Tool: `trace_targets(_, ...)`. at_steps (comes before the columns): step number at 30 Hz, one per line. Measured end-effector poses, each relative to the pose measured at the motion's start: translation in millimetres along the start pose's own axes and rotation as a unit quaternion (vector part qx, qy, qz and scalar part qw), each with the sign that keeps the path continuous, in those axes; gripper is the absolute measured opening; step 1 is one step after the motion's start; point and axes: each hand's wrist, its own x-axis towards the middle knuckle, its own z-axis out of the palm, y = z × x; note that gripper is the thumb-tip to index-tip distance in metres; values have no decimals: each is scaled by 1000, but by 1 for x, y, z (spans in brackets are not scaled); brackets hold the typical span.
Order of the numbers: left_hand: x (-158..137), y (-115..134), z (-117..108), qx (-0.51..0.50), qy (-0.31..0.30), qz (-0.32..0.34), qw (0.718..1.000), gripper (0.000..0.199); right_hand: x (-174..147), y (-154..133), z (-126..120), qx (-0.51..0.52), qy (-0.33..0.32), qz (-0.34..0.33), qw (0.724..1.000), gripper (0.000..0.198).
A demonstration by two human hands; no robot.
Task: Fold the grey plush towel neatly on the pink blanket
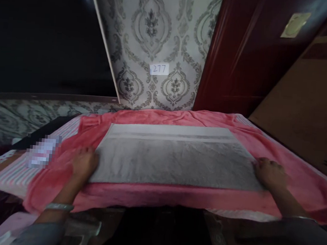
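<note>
A grey towel [171, 162] with a pale band along its far side lies spread flat as a wide rectangle on a pink blanket [174, 195]. At the towel's left edge, my left hand [85, 163] is closed, with its fingers curled on the edge. My right hand [269, 174] grips the opposite edge in the same way. Both hands are slightly blurred, and the fingertips are partly hidden. The towel looks mostly smooth, with faint creases in the grey part.
Striped cloth [14, 177] shows beneath the blanket at the left, with a pixelated item [44, 151] on it. Behind stand a patterned wall [146, 87] with a "277" label [159, 69], a dark screen [45, 37] and a red-brown door frame [231, 52]. A large cardboard box [309, 100] borders the right.
</note>
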Motion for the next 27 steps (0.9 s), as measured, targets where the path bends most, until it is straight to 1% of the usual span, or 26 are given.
trace_targets(1,1,13,-4,0,30,50,998,47,0,-15,-2,4,23,-34,999,56)
trace_targets(2,2,29,-8,-18,40,104,994,47,-1,-35,-4,12,42,-77,996,57)
trace_targets(4,6,69,-12,-62,24,201,977,55,-8,-88,-10,38,46,-170,984,59)
trace_targets(6,9,111,-10,-92,7,286,954,60,-22,-148,-12,52,39,-234,970,58)
trace_targets(8,10,146,-4,-104,-5,332,938,61,-40,-203,-11,59,36,-288,955,57)
trace_targets(9,10,159,1,-106,-15,344,933,61,-49,-226,-8,58,28,-316,947,58)
trace_targets(11,8,174,14,-108,-37,355,928,63,-65,-256,0,45,-9,-360,932,58)
trace_targets(13,6,179,26,-114,-56,352,927,65,-77,-268,9,28,-48,-383,922,59)
trace_targets(15,4,178,34,-126,-67,349,926,68,-83,-268,15,14,-70,-385,920,60)
trace_targets(17,2,175,39,-141,-69,351,923,69,-84,-263,20,8,-76,-381,921,60)
trace_targets(19,-2,172,40,-155,-59,353,921,69,-80,-259,27,10,-73,-381,922,61)
trace_targets(21,-6,170,39,-169,-42,340,924,68,-75,-258,37,19,-65,-388,919,63)
trace_targets(24,-12,165,37,-182,-25,278,943,67,-66,-256,56,48,-38,-402,914,67)
trace_targets(27,-13,153,35,-185,-37,221,957,70,-55,-238,68,77,-2,-410,909,68)
